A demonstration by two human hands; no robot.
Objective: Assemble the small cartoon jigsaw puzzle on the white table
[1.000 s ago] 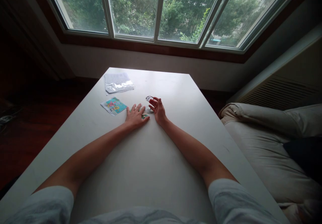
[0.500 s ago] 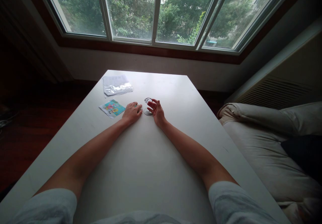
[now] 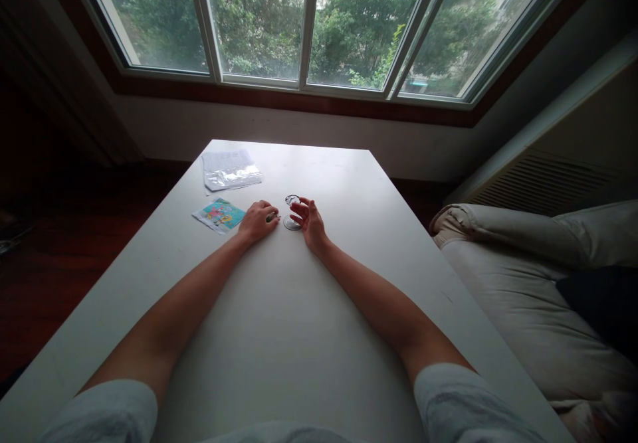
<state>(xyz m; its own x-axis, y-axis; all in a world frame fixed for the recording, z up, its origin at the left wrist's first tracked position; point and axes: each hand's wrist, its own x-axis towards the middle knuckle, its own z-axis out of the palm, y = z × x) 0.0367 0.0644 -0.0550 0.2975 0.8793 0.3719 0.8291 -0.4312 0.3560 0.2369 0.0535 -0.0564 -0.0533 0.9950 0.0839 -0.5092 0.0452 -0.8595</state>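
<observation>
My left hand (image 3: 258, 222) rests on the table with its fingers curled in. Small dark, greenish patterned pieces (image 3: 271, 217) show at its fingertips, and the rest is hidden beneath the hand. To its right stands a clear, glass-like object (image 3: 292, 224) with a dark round rim and a wide round base. My right hand (image 3: 312, 226) is on edge beside that object, fingers apart and loosely bent across its middle, thumb up. Whether those fingers touch it I cannot tell. A colourful printed card or packet (image 3: 219, 215) lies just left of my left hand.
Papers in a shiny clear sleeve (image 3: 230, 170) lie at the far left of the white table (image 3: 299, 337). Past the far edge are a wall and window (image 3: 304, 84). A pale padded sofa (image 3: 503, 264) stands along the right.
My left hand has drawn back a little to the left, and its spread fingers have curled over the small patterned pieces. My right hand stays beside the glass-like object. The view has shifted slightly.
</observation>
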